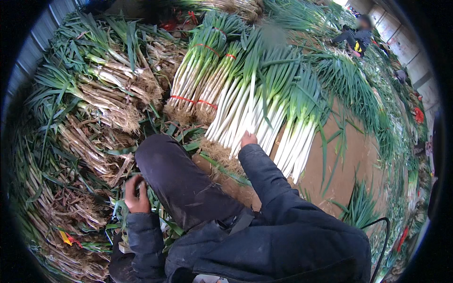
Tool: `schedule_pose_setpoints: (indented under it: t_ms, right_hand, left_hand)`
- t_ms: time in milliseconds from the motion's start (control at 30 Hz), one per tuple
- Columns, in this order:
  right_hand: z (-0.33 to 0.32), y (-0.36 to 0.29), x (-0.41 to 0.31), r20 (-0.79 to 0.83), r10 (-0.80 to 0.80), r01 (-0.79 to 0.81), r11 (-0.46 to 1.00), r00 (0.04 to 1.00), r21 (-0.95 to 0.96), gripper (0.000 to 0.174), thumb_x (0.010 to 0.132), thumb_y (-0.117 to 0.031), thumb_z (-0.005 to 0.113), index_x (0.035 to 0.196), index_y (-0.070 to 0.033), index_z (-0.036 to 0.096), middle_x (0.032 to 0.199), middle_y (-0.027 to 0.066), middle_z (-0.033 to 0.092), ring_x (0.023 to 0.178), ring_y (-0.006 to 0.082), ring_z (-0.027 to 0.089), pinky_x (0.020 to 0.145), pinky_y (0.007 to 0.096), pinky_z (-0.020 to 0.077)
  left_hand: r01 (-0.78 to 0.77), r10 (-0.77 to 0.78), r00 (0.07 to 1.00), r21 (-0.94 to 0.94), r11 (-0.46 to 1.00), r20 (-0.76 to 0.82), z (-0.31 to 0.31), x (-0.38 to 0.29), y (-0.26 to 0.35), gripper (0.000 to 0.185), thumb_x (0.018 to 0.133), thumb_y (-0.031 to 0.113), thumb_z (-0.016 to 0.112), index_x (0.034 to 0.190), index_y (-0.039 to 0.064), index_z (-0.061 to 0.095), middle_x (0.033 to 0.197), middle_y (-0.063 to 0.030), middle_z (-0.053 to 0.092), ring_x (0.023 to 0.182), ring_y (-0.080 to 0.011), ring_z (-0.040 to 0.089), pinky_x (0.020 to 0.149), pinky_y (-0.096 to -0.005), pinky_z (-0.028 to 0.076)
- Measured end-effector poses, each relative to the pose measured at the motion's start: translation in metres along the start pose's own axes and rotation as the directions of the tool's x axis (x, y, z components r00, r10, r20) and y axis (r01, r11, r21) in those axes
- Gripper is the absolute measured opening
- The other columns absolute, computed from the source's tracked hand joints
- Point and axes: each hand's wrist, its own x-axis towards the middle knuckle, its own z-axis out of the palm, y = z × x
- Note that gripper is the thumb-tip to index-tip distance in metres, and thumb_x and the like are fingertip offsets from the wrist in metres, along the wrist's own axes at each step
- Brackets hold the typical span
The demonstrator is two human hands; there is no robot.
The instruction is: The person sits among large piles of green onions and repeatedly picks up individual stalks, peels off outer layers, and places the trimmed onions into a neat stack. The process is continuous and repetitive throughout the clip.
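Observation:
My right hand [248, 139] is closed around the lower white end of a long green onion [252, 95]. This stalk lies over a row of clean white-stemmed green onions [230, 113], its leaves pointing away from me. Just right of it is another group of peeled green onions [297, 141]. My left hand [137, 194] hovers beside my bent knee, fingers curled and thumb apart, with nothing visible in it. Unpeeled green onions [86, 152] with brown skins and roots lie nearest to that hand.
Beyond the row stand bundles tied with red bands [196, 70]. Dirty onions with root clumps [120, 116] are heaped at left along a corrugated metal wall [46, 32]. Bare brown ground [348, 152] with loose leaves is at right. Another person [357, 37] sits far right among onions.

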Motion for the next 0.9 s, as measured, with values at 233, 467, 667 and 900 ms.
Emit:
schedule_pose_setpoints:
  t_ms: [233, 467, 667, 900]
  right_hand:
    - [0.033, 0.144, 0.117, 0.244, 0.158, -0.225, 0.933, 0.957, 0.28, 0.038, 0.098, -0.031, 0.054, 0.114, 0.003, 0.056, 0.065, 0.0092, 0.053, 0.058, 0.0236, 0.055, 0.052, 0.0378, 0.0439]
    - [0.006, 0.014, 0.042, 0.362, 0.042, -0.288, 0.694, 0.931, 0.659, 0.035, 0.1, -0.034, 0.048, 0.1, 0.001, 0.052, 0.055, 0.0026, 0.042, 0.04, 0.0165, 0.036, 0.04, 0.0328, 0.031]
    - [-0.088, -0.129, 0.011, 0.38, -0.256, -0.231, 0.467, 0.889, 0.853, 0.028, 0.101, -0.031, 0.047, 0.092, -0.005, 0.047, 0.056, -0.0013, 0.039, 0.042, 0.0122, 0.035, 0.041, 0.0303, 0.0308]
    - [-0.211, -0.329, 0.021, 0.336, -0.679, -0.064, 0.393, 0.652, 0.917, 0.026, 0.103, -0.03, 0.043, 0.089, -0.008, 0.045, 0.057, -0.0037, 0.033, 0.045, 0.0091, 0.029, 0.046, 0.0283, 0.0298]
  left_hand:
    - [0.294, -0.302, 0.86, 0.084, 0.952, 0.412, 0.001, -0.085, -0.139, 0.027, 0.087, 0.009, 0.065, 0.112, 0.0, 0.064, 0.1, -0.0148, 0.068, 0.092, -0.0247, 0.068, 0.081, -0.0359, 0.053]
    - [0.293, -0.412, 0.801, 0.314, 0.903, 0.435, -0.01, -0.094, -0.133, 0.029, 0.089, 0.012, 0.061, 0.116, 0.001, 0.06, 0.102, -0.0147, 0.067, 0.095, -0.0261, 0.066, 0.084, -0.036, 0.051]
    - [0.251, -0.342, 0.846, 0.261, 0.932, 0.409, 0.001, -0.105, -0.157, 0.03, 0.087, 0.017, 0.066, 0.112, 0.001, 0.062, 0.099, -0.0169, 0.066, 0.092, -0.0289, 0.067, 0.083, -0.0355, 0.052]
    - [0.355, -0.455, 0.8, 0.303, 0.885, 0.392, 0.003, -0.089, -0.113, 0.034, 0.089, 0.018, 0.065, 0.116, -0.001, 0.063, 0.103, -0.0158, 0.066, 0.095, -0.0284, 0.066, 0.085, -0.0366, 0.051]
